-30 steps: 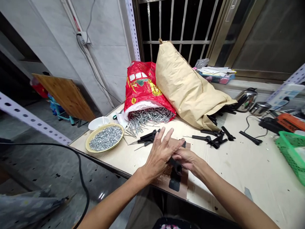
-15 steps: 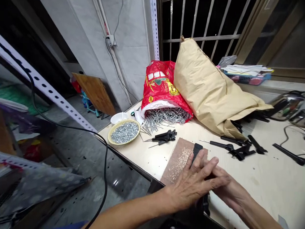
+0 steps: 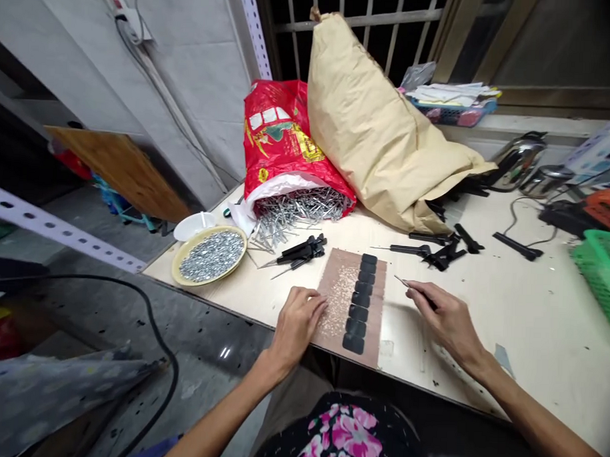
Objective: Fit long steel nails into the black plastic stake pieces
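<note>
A brown board [image 3: 374, 324] lies at the table's front edge. Small pale bits [image 3: 338, 296] are scattered over its left part, and a row of black rounded pieces [image 3: 357, 311] runs down its right part. My left hand [image 3: 298, 320] rests at the board's left edge, thumb and fingertips pinched together; what they hold, if anything, is hidden. To the right of the board, my right hand [image 3: 446, 321] is closed around a slim pointed metal tool [image 3: 402, 281], whose tip points left toward the black pieces. Its handle is mostly covered by my fingers.
A yellow bowl [image 3: 177, 267] of small metal parts stands left, near a red bag [image 3: 283, 134] spilling metal pins. Black-handled pieces [image 3: 301, 252] lie behind the board, more [image 3: 441, 253] to its right. A large paper sack [image 3: 373, 137] leans behind; a green basket [image 3: 601, 272] stands far right.
My hands were together over the board; now they are apart on either side, the right holding the pointed tool. The black row is uncovered. The view has shifted right.
</note>
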Motion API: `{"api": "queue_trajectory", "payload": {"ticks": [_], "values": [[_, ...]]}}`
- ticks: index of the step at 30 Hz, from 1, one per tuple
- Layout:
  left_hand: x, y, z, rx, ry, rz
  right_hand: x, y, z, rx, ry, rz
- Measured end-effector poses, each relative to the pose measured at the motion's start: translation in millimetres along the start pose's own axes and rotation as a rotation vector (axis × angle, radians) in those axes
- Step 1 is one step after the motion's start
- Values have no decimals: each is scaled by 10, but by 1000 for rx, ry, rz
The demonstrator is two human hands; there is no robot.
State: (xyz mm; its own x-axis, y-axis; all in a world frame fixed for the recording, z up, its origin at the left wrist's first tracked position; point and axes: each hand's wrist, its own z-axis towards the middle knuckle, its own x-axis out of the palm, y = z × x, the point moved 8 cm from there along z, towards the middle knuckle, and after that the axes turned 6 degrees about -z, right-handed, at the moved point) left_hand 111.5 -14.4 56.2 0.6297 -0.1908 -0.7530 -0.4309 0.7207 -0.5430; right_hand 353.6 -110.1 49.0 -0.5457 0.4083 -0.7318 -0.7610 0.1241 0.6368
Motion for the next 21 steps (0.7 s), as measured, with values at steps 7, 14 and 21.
{"api": "queue_trajectory", "payload": {"ticks": [7,14,21], "values": [[57,-221,-26,90,-12,-50,-31,-194,-32,90,52,4],[135,-392,50,140,-24,-120,-117,-213,17,52,-16,-55],[27,-306,-77,44,-19,-102,-58,-335,-130,-29,-2,-167]]}}
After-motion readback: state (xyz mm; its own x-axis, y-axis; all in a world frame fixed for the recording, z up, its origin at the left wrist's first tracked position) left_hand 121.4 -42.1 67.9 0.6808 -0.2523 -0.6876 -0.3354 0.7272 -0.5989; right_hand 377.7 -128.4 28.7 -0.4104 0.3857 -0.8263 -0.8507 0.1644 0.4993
